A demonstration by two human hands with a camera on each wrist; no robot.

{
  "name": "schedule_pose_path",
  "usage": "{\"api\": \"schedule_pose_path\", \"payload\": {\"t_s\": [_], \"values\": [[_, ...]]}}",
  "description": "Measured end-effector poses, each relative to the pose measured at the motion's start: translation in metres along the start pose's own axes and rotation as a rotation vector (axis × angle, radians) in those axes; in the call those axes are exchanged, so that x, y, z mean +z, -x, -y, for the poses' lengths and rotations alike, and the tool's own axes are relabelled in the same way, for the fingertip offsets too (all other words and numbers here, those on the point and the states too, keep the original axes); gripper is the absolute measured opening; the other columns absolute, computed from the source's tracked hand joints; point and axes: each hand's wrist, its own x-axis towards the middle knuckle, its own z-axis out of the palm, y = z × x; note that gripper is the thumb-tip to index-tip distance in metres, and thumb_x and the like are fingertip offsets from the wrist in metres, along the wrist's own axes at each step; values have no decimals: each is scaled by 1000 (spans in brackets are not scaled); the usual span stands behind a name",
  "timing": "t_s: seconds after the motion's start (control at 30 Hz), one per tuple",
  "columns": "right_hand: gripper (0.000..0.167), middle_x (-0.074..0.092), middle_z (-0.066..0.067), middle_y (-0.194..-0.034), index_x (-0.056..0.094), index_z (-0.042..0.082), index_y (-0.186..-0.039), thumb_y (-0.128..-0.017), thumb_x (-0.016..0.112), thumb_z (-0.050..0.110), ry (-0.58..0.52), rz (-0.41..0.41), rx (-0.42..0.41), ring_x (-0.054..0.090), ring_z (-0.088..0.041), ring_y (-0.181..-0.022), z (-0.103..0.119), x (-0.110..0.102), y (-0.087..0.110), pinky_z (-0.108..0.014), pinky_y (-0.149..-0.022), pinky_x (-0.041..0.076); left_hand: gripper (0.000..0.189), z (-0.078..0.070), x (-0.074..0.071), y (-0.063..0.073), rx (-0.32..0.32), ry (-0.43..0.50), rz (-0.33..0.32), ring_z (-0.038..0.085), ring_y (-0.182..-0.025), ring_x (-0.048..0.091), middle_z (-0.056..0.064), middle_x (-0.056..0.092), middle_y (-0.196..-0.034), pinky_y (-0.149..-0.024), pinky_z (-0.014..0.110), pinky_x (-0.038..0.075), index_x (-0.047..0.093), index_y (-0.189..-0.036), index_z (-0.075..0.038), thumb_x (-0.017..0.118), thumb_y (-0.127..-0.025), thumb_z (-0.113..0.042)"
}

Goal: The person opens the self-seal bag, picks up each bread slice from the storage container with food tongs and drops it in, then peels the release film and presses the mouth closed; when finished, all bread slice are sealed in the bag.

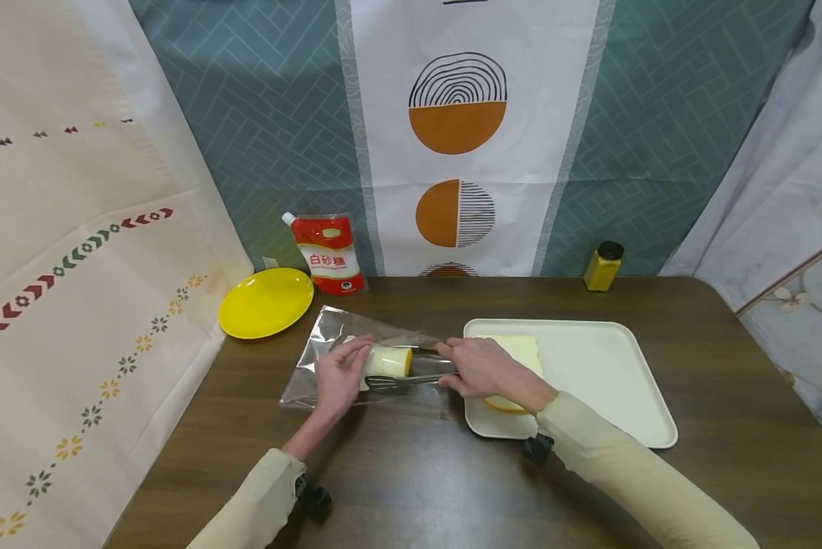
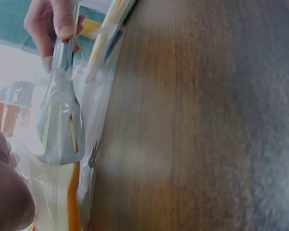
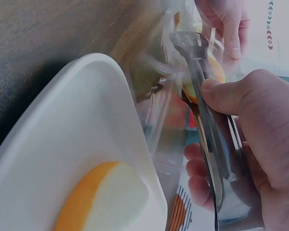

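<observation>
My right hand [image 1: 480, 367] grips metal tongs [image 3: 212, 106] with slotted ends, which reach into a clear plastic bag [image 1: 322, 343]. Between the tong ends in the bag lies a pale slice with an orange edge, like bread [image 1: 388, 361]. The fingers of my left hand [image 1: 341, 377] pinch the bag beside that slice. In the left wrist view a slotted tong end [image 2: 61, 130] sits against the slice under the film. Another pale, orange-edged slice [image 3: 120, 197] rests on a white tray [image 1: 603, 381], partly hidden by my right hand in the head view.
Behind the bag at left are a yellow plate [image 1: 267, 303] and a red and white pouch [image 1: 330, 255]. A yellow jar with a black lid [image 1: 603, 267] stands at the table's back right. Patterned cloths [image 1: 274, 114] hang around the wooden table [image 1: 411, 488].
</observation>
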Motion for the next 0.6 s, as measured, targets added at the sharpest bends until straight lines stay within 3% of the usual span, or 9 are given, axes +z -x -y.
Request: {"api": "schedule_pose_path", "payload": {"t_s": [0.13,0.23,0.4,0.6], "values": [[50,60,-3,-85,64,2,-125,-90,74,36,-23,1,1,57,-20,-63,1,0,-1,-37,-52,49,10,-2,1,-1,-6,-10,-31,47,-102,66,30,69,-101,-95,41,50,71,-95,17,69,-85,15],[49,58,-2,-84,63,2,-125,-90,74,36,-12,-2,-6,56,-20,-62,1,1,-2,-36,-52,48,10,9,3,-2,-31,-5,-42,45,-103,66,29,70,-102,-95,42,50,71,-95,17,70,-86,14],[46,55,0,-82,62,4,-121,-91,73,38,7,3,-17,56,-20,-62,2,2,-5,-38,-51,49,10,35,7,-2,-30,-12,-73,39,-100,70,22,73,-100,-93,34,52,75,-96,11,73,-86,9],[57,61,-5,-93,59,1,-131,-92,71,41,7,44,-7,61,-23,-70,3,0,-8,-40,-58,53,9,37,5,0,-13,-38,-72,35,-99,70,17,74,-101,-92,22,49,76,-96,7,74,-87,5]]}}
